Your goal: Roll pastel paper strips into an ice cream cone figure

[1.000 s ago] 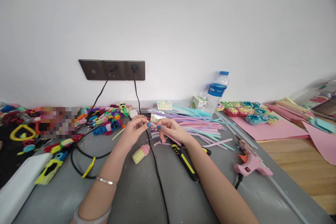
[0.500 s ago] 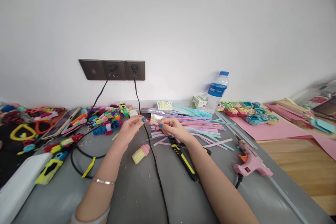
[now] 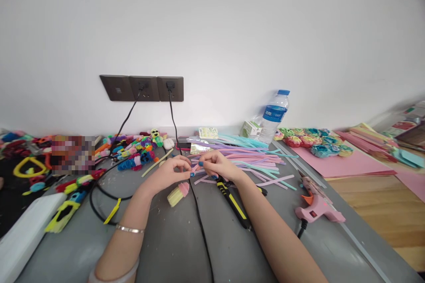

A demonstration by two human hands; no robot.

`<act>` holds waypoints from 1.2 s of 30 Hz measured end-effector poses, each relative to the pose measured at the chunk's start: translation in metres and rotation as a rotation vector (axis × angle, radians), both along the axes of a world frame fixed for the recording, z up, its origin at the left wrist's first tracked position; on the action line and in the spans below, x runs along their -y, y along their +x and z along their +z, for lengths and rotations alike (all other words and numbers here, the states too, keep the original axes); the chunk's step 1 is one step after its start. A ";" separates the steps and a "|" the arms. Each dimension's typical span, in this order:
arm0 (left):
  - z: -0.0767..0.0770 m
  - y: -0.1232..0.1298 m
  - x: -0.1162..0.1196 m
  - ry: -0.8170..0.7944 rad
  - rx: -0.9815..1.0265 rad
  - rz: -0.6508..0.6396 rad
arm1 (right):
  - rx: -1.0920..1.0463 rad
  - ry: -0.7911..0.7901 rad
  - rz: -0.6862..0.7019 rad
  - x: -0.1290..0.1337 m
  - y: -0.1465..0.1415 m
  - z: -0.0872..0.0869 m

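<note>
Beyond the fuzzy cupcake shape (image 3: 178,194), the left hand (image 3: 171,173) and right hand (image 3: 222,166) pinch a pink pipe cleaner (image 3: 196,168), seemingly mid-shaping, needing steady fingertips.

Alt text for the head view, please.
Two bare hands, left and right, pinch a small pink piece above a grey table, near a pink-and-yellow ornament, pastel stems, black-and-yellow pliers and a pink glue gun.

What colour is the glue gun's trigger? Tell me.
The trigger is orange, on the pink glue gun; the head view shows it best.
</note>
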State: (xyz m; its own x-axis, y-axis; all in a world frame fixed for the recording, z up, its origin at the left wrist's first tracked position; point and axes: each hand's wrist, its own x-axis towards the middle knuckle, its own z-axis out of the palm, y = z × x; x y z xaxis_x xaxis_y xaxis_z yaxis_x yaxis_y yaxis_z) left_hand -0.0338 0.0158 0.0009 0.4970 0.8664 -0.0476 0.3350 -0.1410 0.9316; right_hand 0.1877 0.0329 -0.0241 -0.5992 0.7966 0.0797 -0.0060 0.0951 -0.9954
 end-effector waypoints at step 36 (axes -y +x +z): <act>-0.003 0.004 -0.005 -0.036 0.125 0.243 | 0.024 0.125 -0.308 -0.009 -0.004 -0.007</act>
State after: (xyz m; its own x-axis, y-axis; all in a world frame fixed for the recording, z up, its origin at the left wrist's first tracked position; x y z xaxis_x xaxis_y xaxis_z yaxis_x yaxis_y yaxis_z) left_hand -0.0300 0.0208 -0.0022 0.2788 0.9598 -0.0316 0.2372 -0.0369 0.9707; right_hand 0.1838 0.0419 -0.0315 -0.3343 0.9258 0.1765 0.0655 0.2097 -0.9756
